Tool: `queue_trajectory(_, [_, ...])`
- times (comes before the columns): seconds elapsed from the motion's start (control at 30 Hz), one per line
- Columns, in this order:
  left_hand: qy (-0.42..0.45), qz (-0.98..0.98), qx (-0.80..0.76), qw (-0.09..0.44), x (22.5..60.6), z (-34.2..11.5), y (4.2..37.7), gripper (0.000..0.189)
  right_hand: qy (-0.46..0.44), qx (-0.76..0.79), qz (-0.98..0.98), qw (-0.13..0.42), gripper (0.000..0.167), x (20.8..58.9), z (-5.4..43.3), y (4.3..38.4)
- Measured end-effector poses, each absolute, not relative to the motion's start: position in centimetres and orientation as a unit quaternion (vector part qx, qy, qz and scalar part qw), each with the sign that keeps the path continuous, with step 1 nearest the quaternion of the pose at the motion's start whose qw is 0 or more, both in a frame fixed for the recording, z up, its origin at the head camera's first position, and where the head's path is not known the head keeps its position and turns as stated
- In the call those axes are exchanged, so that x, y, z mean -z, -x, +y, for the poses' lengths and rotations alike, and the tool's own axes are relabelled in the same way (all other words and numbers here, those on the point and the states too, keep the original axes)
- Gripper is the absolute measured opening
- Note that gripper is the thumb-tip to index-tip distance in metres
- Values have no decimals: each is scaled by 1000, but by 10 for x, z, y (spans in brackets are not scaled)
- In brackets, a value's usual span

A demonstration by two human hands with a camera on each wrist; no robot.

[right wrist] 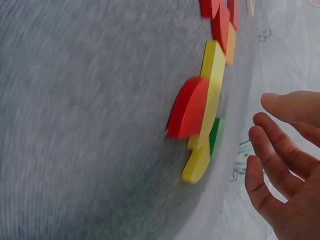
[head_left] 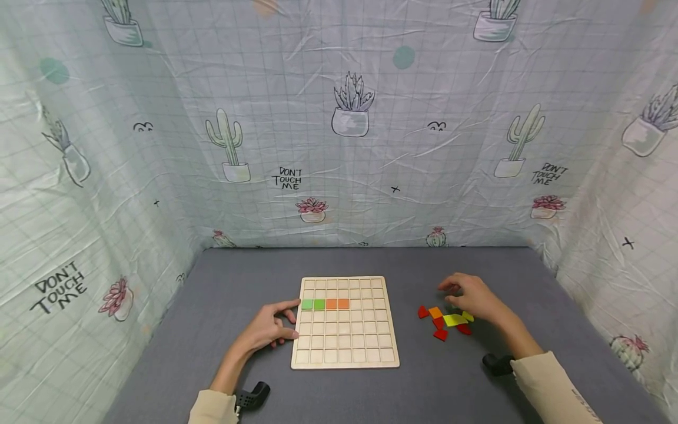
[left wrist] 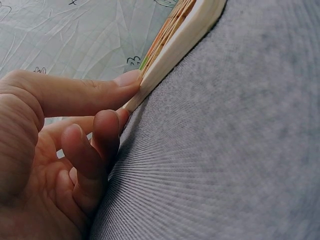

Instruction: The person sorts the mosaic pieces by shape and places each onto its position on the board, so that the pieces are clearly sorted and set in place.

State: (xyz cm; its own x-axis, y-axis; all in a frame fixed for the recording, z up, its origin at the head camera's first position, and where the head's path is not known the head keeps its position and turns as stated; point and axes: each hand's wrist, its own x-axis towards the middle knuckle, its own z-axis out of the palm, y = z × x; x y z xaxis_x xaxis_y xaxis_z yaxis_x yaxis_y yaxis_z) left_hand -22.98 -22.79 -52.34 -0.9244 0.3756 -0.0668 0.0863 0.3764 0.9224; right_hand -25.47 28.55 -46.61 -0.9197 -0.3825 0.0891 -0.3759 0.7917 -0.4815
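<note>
A square wooden grid board [head_left: 345, 367] lies flat on the grey table. Its second row from the back holds two green squares [head_left: 313, 304] at the left, with two orange squares [head_left: 337, 304] beside them. My left hand [head_left: 262, 327] rests at the board's left edge, index finger and thumb spread apart along it; in the left wrist view the thumb tip touches the wooden side. Over to the right, my right hand [head_left: 475, 297] hovers above loose coloured pieces, its fingers loosely bent and holding nothing. Among those pieces are a yellow strip [right wrist: 214, 75] and a curved red piece [right wrist: 190, 107].
An orange piece [head_left: 435, 312] and several red pieces [head_left: 440, 335] lie loose between the board and my right hand. A green piece [right wrist: 217, 136] shows behind the yellow ones. Cactus-printed cloth [head_left: 365, 159] surrounds the table at the back and sides.
</note>
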Motion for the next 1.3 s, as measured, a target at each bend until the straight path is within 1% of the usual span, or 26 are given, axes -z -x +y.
queue_trajectory(0.17, [-136,819,-541,135,523,-227,230,80,190,237,953,13,22,468,296,255])
queue_trajectory(0.53, [-138,820,-540,131,524,-229,228,80,163,216,961,46,24,475,308,249])
queue_trajectory(0.87, [-141,821,-538,128,526,-229,228,80,161,211,964,33,21,485,307,245])
queue_trajectory(1.3, [-145,819,-540,130,528,-229,229,80,152,210,965,35,19,483,303,247])
